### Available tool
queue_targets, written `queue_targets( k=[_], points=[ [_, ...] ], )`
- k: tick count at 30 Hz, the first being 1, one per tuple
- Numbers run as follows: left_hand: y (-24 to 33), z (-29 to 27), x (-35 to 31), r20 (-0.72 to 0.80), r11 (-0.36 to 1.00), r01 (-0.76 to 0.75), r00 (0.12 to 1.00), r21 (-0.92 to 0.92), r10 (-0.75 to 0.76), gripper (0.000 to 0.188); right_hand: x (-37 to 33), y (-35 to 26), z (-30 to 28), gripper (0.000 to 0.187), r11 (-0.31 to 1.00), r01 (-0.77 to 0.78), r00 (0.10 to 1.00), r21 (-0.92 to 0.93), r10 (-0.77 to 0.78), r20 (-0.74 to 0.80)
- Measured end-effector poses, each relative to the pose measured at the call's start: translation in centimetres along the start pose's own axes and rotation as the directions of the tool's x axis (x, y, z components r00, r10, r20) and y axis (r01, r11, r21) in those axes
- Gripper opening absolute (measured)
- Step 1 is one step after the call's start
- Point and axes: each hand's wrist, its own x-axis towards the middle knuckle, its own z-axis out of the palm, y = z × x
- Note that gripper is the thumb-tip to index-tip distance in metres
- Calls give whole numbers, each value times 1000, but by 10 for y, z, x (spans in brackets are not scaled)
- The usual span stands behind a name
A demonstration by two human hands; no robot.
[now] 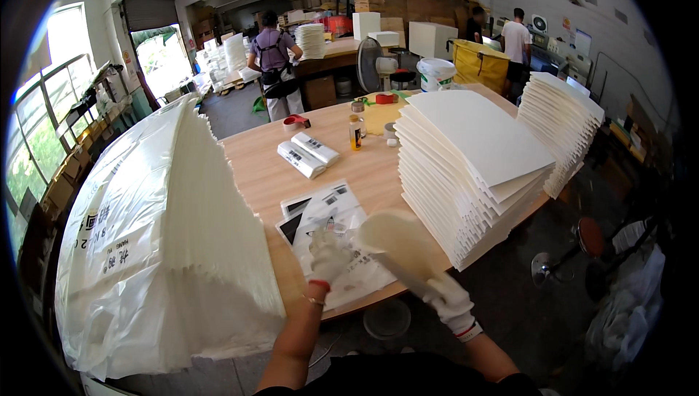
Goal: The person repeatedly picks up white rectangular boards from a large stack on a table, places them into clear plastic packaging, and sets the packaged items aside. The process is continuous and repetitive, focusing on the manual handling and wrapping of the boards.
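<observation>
My right hand (449, 300), in a white glove, grips the lower edge of a pale white panel (399, 247), blurred by motion and tilted over the table's front edge. Beside it, my left hand (331, 259), also gloved, is over a clear printed plastic bag (341, 210) lying flat on the wooden table. Motion smears its fingers, so their closing cannot be made out. To the right rises a tall stack of white panels (477, 134), its layers unevenly fanned. On the left stands a large stack of white sheets (211, 214) under plastic wrapping (131, 207).
On the wooden table (255, 156) are two rolled plastic bundles (308, 154), a red tape dispenser (296, 121), a small bottle (355, 134) and a white bucket (436, 74). Another panel stack (561, 123) stands farther right. A stool (588, 237) is beside the table; people work at the back.
</observation>
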Motion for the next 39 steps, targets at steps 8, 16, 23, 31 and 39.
queue_targets(
  k=[8, 16, 23, 31, 39],
  points=[
    [61, 58, -52, 10, 864, -487, 871, -126, 492, 45, 20, 69, 125, 39, 872, -142, 691, -468, 426, 584],
    [-24, 91, -85, 140, 969, -236, 959, -79, 245, 41, 42, 82, 176, 46, 835, -499, 850, -234, 524, 59],
    [-201, 147, -96, -295, 982, -109, 954, -152, 60, 32, 89, 135, 214, 54, 809, -349, 717, -473, 555, 421],
    [-112, 61, -123, 78, 813, 432, 895, -389, -439, 14, 24, 106, 144, 53, 851, -195, 654, -487, 483, 582],
    [-58, -4, -243, 383, 821, 384, 897, -424, -222, 17, -76, 62, 67, 46, 987, -37, 621, -159, 147, 770]
  ],
)
